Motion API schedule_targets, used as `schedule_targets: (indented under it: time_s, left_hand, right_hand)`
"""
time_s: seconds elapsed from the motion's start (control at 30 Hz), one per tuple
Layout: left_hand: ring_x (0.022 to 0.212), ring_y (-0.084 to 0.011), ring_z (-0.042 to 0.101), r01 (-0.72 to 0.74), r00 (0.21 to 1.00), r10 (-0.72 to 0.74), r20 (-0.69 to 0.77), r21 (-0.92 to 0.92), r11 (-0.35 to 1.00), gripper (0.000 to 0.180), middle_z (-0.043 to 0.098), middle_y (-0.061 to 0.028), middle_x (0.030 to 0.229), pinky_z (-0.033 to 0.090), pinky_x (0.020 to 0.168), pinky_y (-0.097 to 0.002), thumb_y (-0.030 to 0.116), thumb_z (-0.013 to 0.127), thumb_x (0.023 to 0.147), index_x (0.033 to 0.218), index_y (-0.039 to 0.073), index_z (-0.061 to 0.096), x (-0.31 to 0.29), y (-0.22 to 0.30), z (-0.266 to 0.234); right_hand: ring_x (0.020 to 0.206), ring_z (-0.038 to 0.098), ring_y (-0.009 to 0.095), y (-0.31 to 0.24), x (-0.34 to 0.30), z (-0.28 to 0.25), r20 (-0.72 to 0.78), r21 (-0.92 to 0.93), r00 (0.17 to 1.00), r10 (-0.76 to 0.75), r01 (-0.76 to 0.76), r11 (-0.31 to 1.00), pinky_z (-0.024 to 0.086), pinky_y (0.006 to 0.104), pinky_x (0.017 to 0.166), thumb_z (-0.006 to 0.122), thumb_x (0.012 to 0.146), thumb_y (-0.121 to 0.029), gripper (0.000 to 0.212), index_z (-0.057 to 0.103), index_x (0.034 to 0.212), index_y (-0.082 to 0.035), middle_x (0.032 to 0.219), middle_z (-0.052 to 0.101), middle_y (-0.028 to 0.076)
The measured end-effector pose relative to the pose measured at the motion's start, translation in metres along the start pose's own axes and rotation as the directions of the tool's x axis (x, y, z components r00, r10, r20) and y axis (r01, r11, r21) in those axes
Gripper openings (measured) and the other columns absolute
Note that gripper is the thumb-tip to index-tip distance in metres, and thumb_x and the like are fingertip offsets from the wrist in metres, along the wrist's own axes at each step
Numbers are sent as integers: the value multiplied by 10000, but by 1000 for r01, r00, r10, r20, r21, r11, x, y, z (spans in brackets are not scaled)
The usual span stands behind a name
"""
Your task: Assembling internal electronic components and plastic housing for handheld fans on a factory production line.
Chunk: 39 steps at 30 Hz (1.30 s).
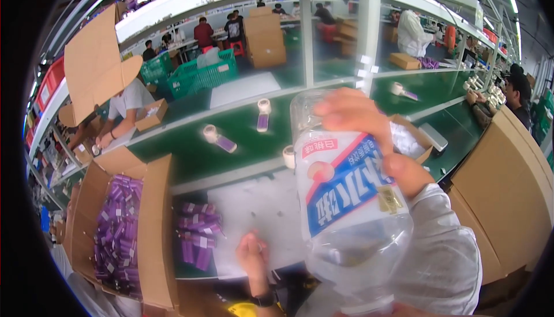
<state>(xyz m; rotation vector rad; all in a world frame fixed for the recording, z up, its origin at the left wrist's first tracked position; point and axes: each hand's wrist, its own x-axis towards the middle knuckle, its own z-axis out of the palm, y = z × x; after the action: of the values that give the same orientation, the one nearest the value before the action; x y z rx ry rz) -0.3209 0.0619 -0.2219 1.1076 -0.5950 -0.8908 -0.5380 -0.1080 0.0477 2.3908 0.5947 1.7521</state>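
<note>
A large clear plastic bottle [355,201] with a white, blue and pink label fills the right middle of the view, close to me. It is tipped, its base up and away and its narrower end at the lower edge. My right hand [369,126] wraps round its upper right side. My left hand [252,253] is low over the white sheet [248,201] on the bench, its fingers curled. Whatever it may hold is hidden. Just left of it lies a small pile of purple-wrapped pieces [198,230] with white tags.
An open carton [157,230] of purple pieces stands at left. Beyond the bench, a green conveyor [184,158] carries white-headed parts with purple handles [264,115]. Behind the bottle sits a small carton of white pieces [410,138]. A large carton [508,184] stands at right; co-workers sit along both sides.
</note>
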Motion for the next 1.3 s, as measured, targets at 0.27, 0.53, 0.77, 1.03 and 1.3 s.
schedule_targets:
  time_s: [0.27,0.53,0.77,1.03,1.3]
  left_hand:
    - [653,-45,492,33,997,-21,76,-152,988,325,571,30,768,364,549,-183,322,584,964,1006,5,643,21,-36,-23]
    - [823,-75,491,7,991,39,126,-343,939,456,572,-9,1046,400,716,-200,247,605,903,1281,-7,577,28,-44,-20]
    - [817,-60,459,4,985,19,169,-130,991,584,550,4,1137,385,728,-190,250,589,906,1411,-12,457,5,-6,-4]
    - [848,-78,473,-1,988,28,152,-175,984,541,551,-13,1205,393,773,-194,232,567,944,1415,-7,451,0,-11,-4]
    - [972,-115,569,95,991,-89,99,-58,994,431,614,-52,1195,453,860,-241,97,579,955,1365,-13,508,-9,14,11]
  right_hand:
    - [1028,562,377,7,17,1,5,65,1000,6,-6,998,435,480,915,476,927,-279,412,546,1203,19,1194,580,252]
    - [1063,558,372,7,11,4,56,132,996,69,-76,988,422,485,928,433,950,-345,450,534,1229,-7,1197,584,240]
    - [947,631,373,-3,-17,28,71,90,997,-15,9,996,521,478,751,731,837,-166,611,379,1325,-54,1157,588,248]
    - [912,640,387,-37,-62,46,251,352,937,241,-321,879,535,475,754,761,810,-150,617,409,1301,-28,1121,598,267]
    - [880,649,382,-49,-102,62,251,503,890,381,-456,734,553,460,746,780,787,-137,608,436,1262,23,1064,605,288]
